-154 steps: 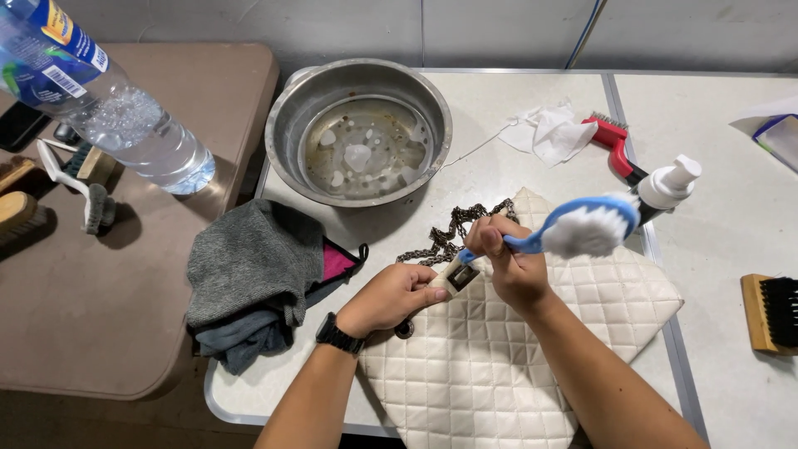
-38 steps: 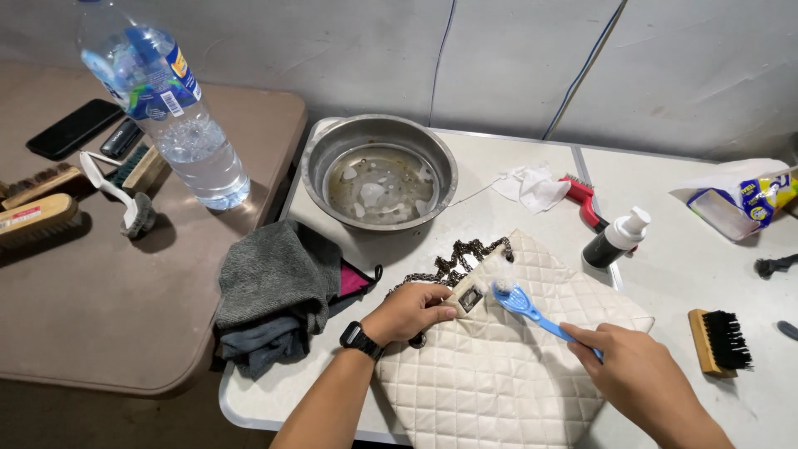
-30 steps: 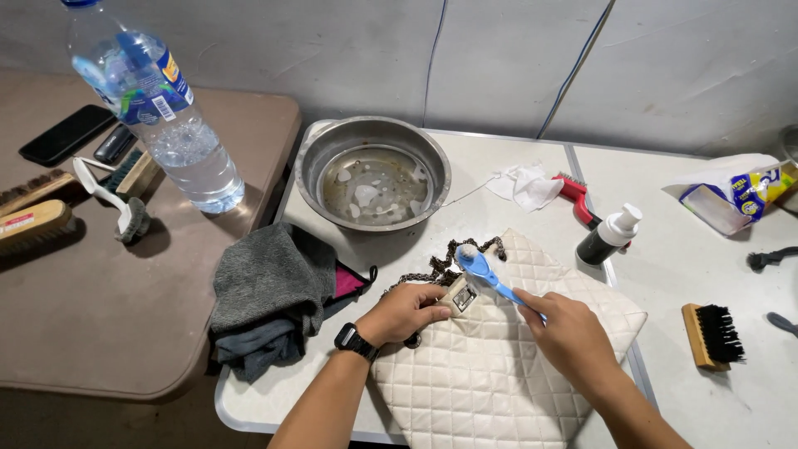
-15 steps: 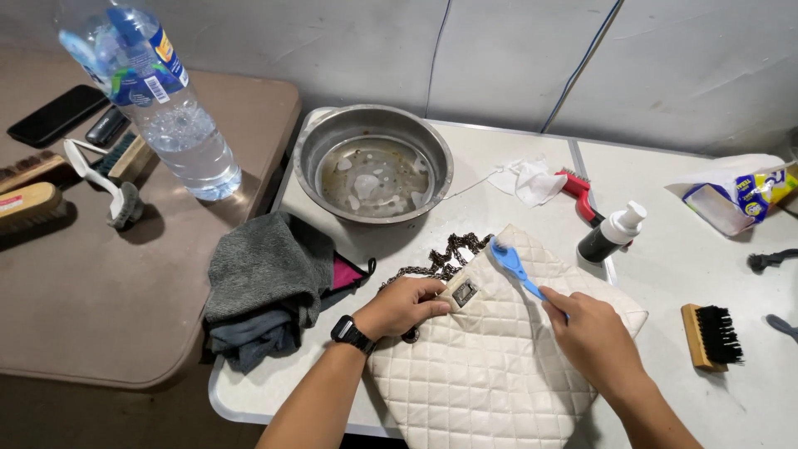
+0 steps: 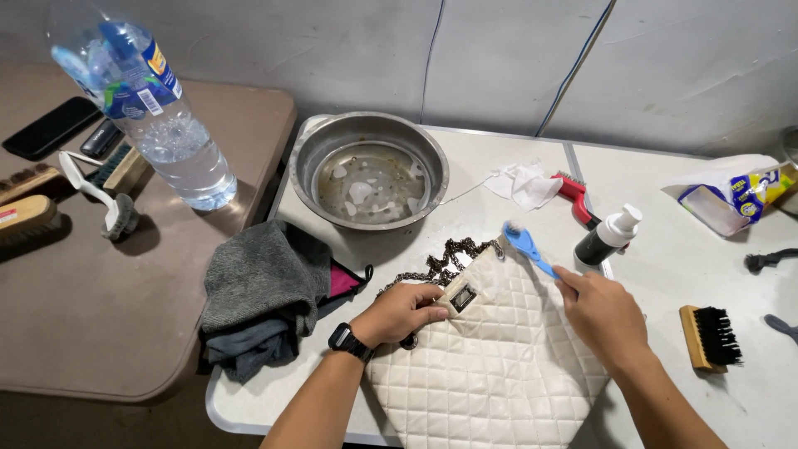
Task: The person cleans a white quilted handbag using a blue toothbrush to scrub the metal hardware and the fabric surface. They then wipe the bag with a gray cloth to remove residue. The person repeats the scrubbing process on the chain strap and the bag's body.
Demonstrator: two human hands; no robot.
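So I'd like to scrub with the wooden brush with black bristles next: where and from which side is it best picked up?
Probably by the wooden back of the wooden brush, coming from above and its left. It lies on the white table with its black bristles pointing right, so the bare wood faces the right hand, which now holds the blue brush. Nothing lies against it.

Two surfaces stand side by side. The white bench (image 5: 499,179) carries a steel bowl (image 5: 369,170), a grey cloth (image 5: 262,291) over a pink item, a quilted white bag (image 5: 490,366) with a chain, a crumpled white wipe (image 5: 524,183), a red brush (image 5: 578,195), a pump bottle (image 5: 607,237), a black-bristled wooden brush (image 5: 711,337) and a packet (image 5: 731,191). The brown bench (image 5: 125,333) carries a water bottle (image 5: 154,116), a phone (image 5: 50,126) and several brushes (image 5: 33,212).
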